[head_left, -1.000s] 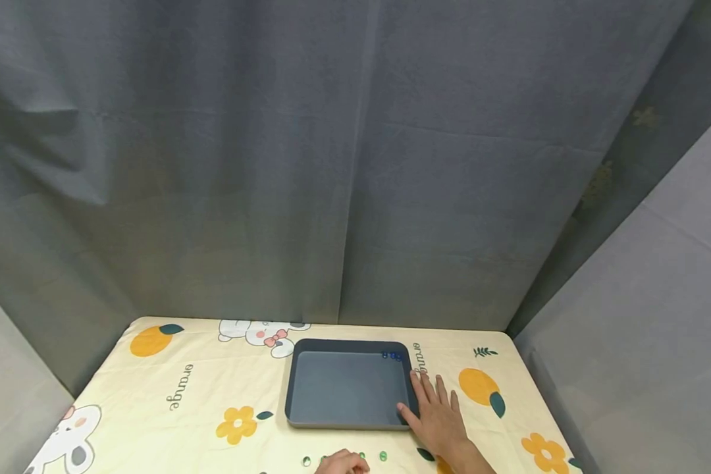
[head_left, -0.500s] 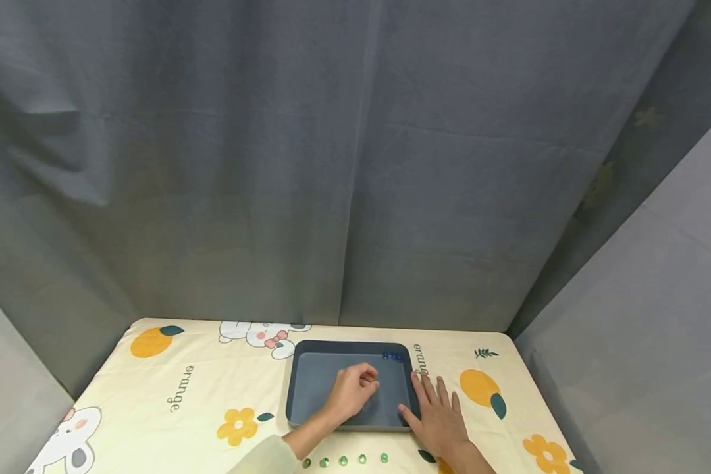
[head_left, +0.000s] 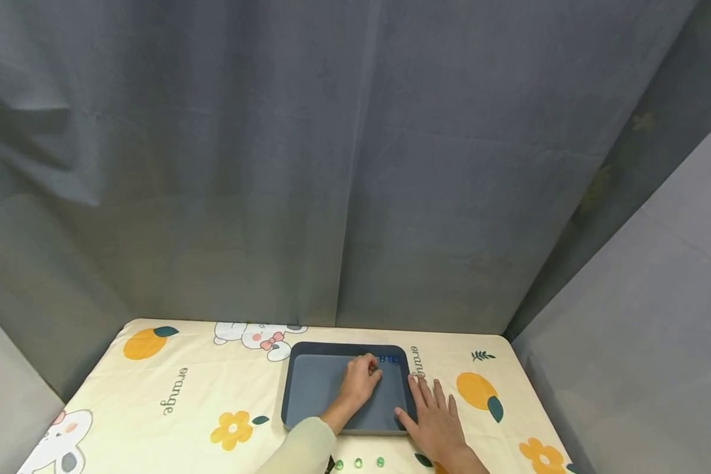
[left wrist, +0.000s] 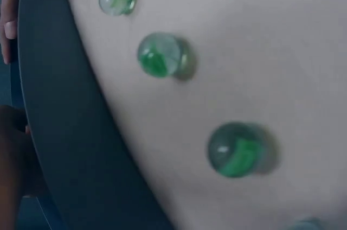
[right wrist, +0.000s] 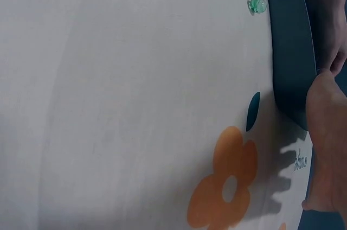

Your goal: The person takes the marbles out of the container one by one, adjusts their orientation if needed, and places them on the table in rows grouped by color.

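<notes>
A shallow dark grey tray (head_left: 314,395) lies on the patterned cloth. My left hand (head_left: 358,382) reaches over its front rim, fingers curled and thumb close to the fingertips, beside a short row of small blue marbles (head_left: 389,359) in the far right corner. I cannot tell whether something is between those fingertips. On the tray's right edge rests my right hand (head_left: 438,428), fingers spread, thumb over the rim. Green-swirled glass marbles stand in a row before the tray; the left wrist view shows one green marble (left wrist: 236,149) close up.
A cream cloth (head_left: 201,368) printed with oranges, flowers and rabbits covers the table. Grey curtains (head_left: 243,197) rise behind it, with a pale grey panel (head_left: 646,316) on the right. The tray's front wall (left wrist: 65,110) stands close to the green marbles.
My left hand has moved from the green marbles forward into the tray, then farther toward the blue ones. The right hand stays at the rim.
</notes>
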`<control>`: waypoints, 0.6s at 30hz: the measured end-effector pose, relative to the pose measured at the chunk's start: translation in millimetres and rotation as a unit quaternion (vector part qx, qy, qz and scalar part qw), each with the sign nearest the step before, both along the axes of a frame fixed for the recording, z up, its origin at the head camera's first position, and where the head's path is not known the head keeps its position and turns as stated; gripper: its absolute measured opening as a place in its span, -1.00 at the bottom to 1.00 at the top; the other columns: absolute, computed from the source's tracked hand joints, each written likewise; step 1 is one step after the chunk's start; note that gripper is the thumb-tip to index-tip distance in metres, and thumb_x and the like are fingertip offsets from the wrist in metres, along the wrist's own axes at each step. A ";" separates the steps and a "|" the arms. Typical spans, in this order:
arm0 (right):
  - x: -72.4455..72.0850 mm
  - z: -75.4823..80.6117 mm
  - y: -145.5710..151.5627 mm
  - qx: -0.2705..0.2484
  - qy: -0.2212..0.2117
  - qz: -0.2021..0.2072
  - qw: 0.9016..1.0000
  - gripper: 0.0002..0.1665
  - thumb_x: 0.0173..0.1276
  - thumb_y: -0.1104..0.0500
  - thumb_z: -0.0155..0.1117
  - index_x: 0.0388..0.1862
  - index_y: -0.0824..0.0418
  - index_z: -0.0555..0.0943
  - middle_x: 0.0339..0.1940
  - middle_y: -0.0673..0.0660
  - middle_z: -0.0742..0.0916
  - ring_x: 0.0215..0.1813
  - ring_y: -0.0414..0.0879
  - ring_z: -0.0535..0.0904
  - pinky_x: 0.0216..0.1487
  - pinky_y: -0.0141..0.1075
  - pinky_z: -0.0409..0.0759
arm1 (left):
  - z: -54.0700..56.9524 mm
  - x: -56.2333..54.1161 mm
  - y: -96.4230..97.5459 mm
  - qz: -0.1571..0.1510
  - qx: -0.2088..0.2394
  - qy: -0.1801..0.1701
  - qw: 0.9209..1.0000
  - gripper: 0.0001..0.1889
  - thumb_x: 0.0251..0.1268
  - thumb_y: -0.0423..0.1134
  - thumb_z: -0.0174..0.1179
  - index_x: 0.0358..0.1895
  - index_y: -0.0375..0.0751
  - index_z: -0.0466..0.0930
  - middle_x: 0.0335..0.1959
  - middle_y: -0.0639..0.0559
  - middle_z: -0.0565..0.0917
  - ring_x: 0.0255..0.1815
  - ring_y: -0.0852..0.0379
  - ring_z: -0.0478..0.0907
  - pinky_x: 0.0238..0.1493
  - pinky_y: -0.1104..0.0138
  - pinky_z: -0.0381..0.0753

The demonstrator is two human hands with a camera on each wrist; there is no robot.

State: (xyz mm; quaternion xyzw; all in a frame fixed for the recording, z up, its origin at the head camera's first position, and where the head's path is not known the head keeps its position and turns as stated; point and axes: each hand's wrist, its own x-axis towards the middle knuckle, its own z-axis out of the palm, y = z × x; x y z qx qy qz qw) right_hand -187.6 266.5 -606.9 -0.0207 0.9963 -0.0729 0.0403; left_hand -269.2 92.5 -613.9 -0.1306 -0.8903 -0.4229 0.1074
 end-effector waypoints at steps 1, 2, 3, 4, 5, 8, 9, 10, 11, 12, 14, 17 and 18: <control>0.1 -0.1 -0.1 0.000 0.000 -0.001 1.000 0.00 0.41 -0.47 -0.07 0.60 0.10 0.15 0.57 0.27 0.25 0.54 0.39 0.00 0.38 0.41 -0.11 | -0.9 -1.4 1.7 0.002 -0.008 0.003 1.000 -0.84 0.14 -0.40 0.43 -0.24 -0.28 0.67 -0.39 -0.01 0.63 -0.37 0.15 0.56 -0.32 0.27 0.59; 0.3 -0.5 -0.3 0.000 0.001 -0.001 1.000 -0.01 0.42 -0.46 -0.07 0.60 0.10 0.15 0.57 0.27 0.25 0.54 0.39 0.00 0.38 0.41 -0.11 | -1.9 -2.8 3.3 0.004 -0.014 0.004 1.000 -0.84 0.14 -0.39 0.43 -0.23 -0.28 0.67 -0.39 -0.02 0.63 -0.37 0.14 0.56 -0.31 0.26 0.59; 0.6 -0.8 -0.6 -0.002 0.000 -0.001 1.000 -0.01 0.42 -0.46 -0.06 0.61 0.10 0.15 0.57 0.27 0.25 0.54 0.39 0.00 0.38 0.41 -0.11 | -3.0 -4.3 4.9 0.007 -0.019 0.004 1.000 -0.84 0.13 -0.39 0.43 -0.23 -0.27 0.66 -0.39 -0.02 0.63 -0.36 0.13 0.56 -0.30 0.25 0.59; 0.6 -0.8 -0.3 -0.003 0.000 -0.002 1.000 -0.01 0.42 -0.46 -0.06 0.61 0.10 0.15 0.57 0.27 0.25 0.54 0.39 0.00 0.38 0.41 -0.11 | -3.6 -6.2 7.1 0.011 -0.024 0.004 1.000 -0.83 0.13 -0.39 0.44 -0.23 -0.27 0.66 -0.38 -0.03 0.62 -0.36 0.12 0.56 -0.29 0.24 0.59; 0.7 -0.9 -0.2 -0.003 -0.001 -0.001 1.000 -0.01 0.42 -0.47 -0.07 0.61 0.09 0.15 0.57 0.26 0.24 0.54 0.39 -0.01 0.38 0.41 -0.11 | -4.1 -7.9 9.4 0.013 -0.028 0.005 0.999 -0.83 0.12 -0.39 0.44 -0.24 -0.26 0.66 -0.39 -0.02 0.62 -0.36 0.10 0.58 -0.29 0.22 0.60; 1.4 -1.2 0.0 -0.003 -0.006 -0.003 1.000 0.00 0.41 -0.48 -0.09 0.61 0.08 0.14 0.58 0.25 0.24 0.54 0.38 -0.01 0.39 0.40 -0.11 | -5.1 -11.7 15.3 0.016 -0.046 0.009 0.999 -0.81 0.11 -0.38 0.46 -0.23 -0.24 0.66 -0.36 -0.03 0.63 -0.31 0.03 0.63 -0.26 0.17 0.62; 1.5 -1.1 0.2 -0.002 -0.006 -0.003 1.000 0.00 0.41 -0.48 -0.10 0.61 0.08 0.14 0.57 0.26 0.24 0.54 0.38 -0.01 0.38 0.40 -0.11 | -5.1 -12.8 16.9 0.015 -0.052 0.012 0.998 -0.81 0.11 -0.38 0.46 -0.22 -0.24 0.67 -0.36 -0.03 0.63 -0.30 0.01 0.64 -0.26 0.16 0.62; 1.5 -0.9 0.4 -0.001 -0.006 -0.004 1.000 0.00 0.42 -0.48 -0.10 0.61 0.08 0.14 0.58 0.25 0.24 0.54 0.38 -0.01 0.39 0.40 -0.11 | -5.3 -13.9 18.5 0.013 -0.060 0.018 0.998 -0.80 0.11 -0.37 0.46 -0.22 -0.23 0.67 -0.35 -0.03 0.63 -0.29 -0.01 0.66 -0.26 0.15 0.63; 1.7 -0.2 0.5 -0.001 -0.007 -0.006 1.000 -0.01 0.42 -0.48 -0.10 0.61 0.08 0.14 0.58 0.25 0.23 0.55 0.38 -0.02 0.39 0.40 -0.11 | -5.6 -15.1 20.0 0.011 -0.067 0.023 0.997 -0.80 0.11 -0.37 0.46 -0.20 -0.22 0.67 -0.35 -0.04 0.63 -0.28 -0.04 0.67 -0.26 0.14 0.63; 1.8 0.5 0.7 0.000 -0.007 -0.007 1.000 -0.01 0.42 -0.48 -0.10 0.61 0.07 0.13 0.58 0.25 0.23 0.55 0.37 -0.02 0.39 0.39 -0.11 | -5.7 -16.1 21.3 0.011 -0.071 0.027 0.997 -0.79 0.11 -0.37 0.45 -0.19 -0.21 0.68 -0.34 -0.05 0.63 -0.27 -0.05 0.67 -0.26 0.14 0.64; 1.9 2.4 0.7 -0.004 -0.006 -0.006 1.000 -0.02 0.42 -0.47 -0.10 0.61 0.08 0.14 0.57 0.26 0.24 0.55 0.38 -0.02 0.39 0.40 -0.11 | -5.5 -18.2 23.2 0.017 -0.078 0.033 0.996 -0.79 0.11 -0.37 0.45 -0.18 -0.20 0.69 -0.33 -0.07 0.64 -0.27 -0.07 0.68 -0.27 0.13 0.65; 3.1 5.3 -0.1 -0.011 -0.004 -0.005 1.000 -0.03 0.43 -0.46 -0.09 0.61 0.08 0.13 0.57 0.26 0.24 0.55 0.38 -0.02 0.39 0.39 -0.11 | -5.5 -21.2 25.3 0.035 -0.089 0.029 0.995 -0.81 0.12 -0.36 0.45 -0.19 -0.17 0.71 -0.33 -0.07 0.65 -0.26 -0.07 0.69 -0.29 0.12 0.65; 3.6 6.0 -0.5 -0.013 -0.004 -0.005 1.000 -0.03 0.44 -0.45 -0.08 0.61 0.08 0.14 0.57 0.26 0.24 0.55 0.38 -0.02 0.39 0.39 -0.11 | -5.2 -21.9 25.7 0.040 -0.091 0.025 0.995 -0.82 0.12 -0.35 0.45 -0.20 -0.16 0.72 -0.34 -0.07 0.66 -0.26 -0.06 0.69 -0.30 0.11 0.65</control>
